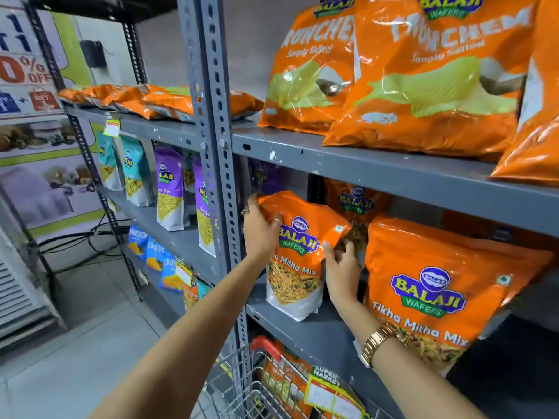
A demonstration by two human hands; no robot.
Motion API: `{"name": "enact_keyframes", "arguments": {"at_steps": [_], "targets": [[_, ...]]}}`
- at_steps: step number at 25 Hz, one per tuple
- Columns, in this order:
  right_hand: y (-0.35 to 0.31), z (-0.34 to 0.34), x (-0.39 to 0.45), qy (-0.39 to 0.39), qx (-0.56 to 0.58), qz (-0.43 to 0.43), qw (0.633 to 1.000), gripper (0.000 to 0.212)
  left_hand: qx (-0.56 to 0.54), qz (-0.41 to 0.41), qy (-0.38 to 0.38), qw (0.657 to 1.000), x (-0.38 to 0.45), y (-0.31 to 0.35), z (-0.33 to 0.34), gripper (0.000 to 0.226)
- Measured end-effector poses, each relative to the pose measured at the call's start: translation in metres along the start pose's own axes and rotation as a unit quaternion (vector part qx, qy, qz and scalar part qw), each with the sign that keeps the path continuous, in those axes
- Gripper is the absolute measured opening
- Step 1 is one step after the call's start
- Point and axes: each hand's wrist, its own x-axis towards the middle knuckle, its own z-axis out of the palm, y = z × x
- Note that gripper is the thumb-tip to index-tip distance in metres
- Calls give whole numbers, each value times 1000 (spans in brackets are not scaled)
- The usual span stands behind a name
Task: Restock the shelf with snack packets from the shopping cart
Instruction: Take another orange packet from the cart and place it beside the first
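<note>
Both hands are on one orange Tikha Mitha Mix packet (298, 255) standing upright on the middle shelf (320, 331), close to the grey upright (217, 146). The left hand (261, 229) is wrapped over the packet's upper left corner, fingers curled onto its front; the right hand (341, 272) presses its right edge, fingertips bent around the side, so the packet is held between the two while its base rests on the shelf. Placing looks nearly finished for this one; what remains, as I judge it, is squaring it up and letting go. Just to its right a second packet (435, 291) of the same kind leans forward at the shelf front, and another shows dimly behind in the gap between them. The row is therefore partly filled, with bare shelf in front. Below, the cart (242, 385) holds more orange packets (287, 379) behind its wire, so several trips are left. The top shelf carries large Crunchem bags (423, 80)
</note>
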Motion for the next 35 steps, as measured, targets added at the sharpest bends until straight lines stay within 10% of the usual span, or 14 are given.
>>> {"name": "enact_keyframes", "arguments": {"at_steps": [12,27,32,35], "targets": [[82,21,-41,-139,-37,31,989,60,-174,-281,-211,920,-55,-86,15,69],[89,-4,-61,-90,-35,63,993,53,-115,-230,-260,931,-94,-150,43,95],[91,-4,-68,-74,-33,59,995,49,-113,-188,-282,934,-103,-106,24,58],[92,-7,-67,-87,-41,66,993,52,-104,-214,-275,931,-102,-107,25,75]]}}
